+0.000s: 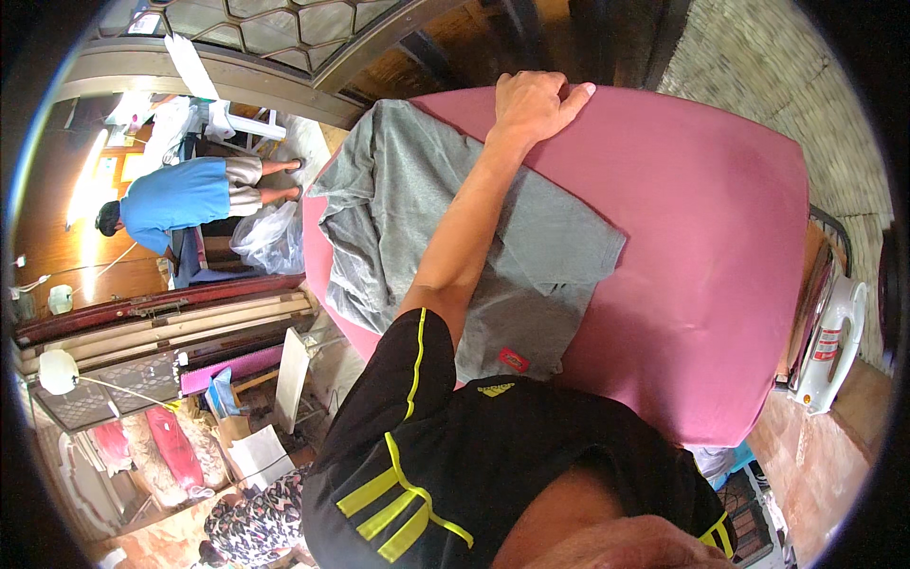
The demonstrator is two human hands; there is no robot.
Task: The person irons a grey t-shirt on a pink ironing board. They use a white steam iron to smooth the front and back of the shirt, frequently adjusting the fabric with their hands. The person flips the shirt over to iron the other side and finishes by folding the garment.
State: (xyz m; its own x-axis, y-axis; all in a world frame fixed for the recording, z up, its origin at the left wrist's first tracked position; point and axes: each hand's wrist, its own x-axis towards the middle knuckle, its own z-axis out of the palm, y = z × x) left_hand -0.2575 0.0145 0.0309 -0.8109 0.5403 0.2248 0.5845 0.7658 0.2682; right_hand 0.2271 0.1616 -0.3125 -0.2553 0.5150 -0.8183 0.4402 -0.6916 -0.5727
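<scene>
A pink padded ironing board [701,256] fills the middle of the head view. At its far edge rests my left hand [540,106], palm down. The fingers curl over the rim with their tips hidden, and the thumb lies apart on the pink cover. Beneath my left forearm a grey garment [408,190] is spread over the board's left half. It is creased and bunched at the left, flatter toward the right, with a small red patch [515,360] near my chest. My right hand is outside the picture.
A white iron [828,351] stands at the board's right end. Beyond the far edge is a metal lattice gate [275,38]. On the left, a person in a blue shirt [180,199] bends forward near a clear plastic bag [270,237]. Another person's patterned clothing [256,517] shows at lower left.
</scene>
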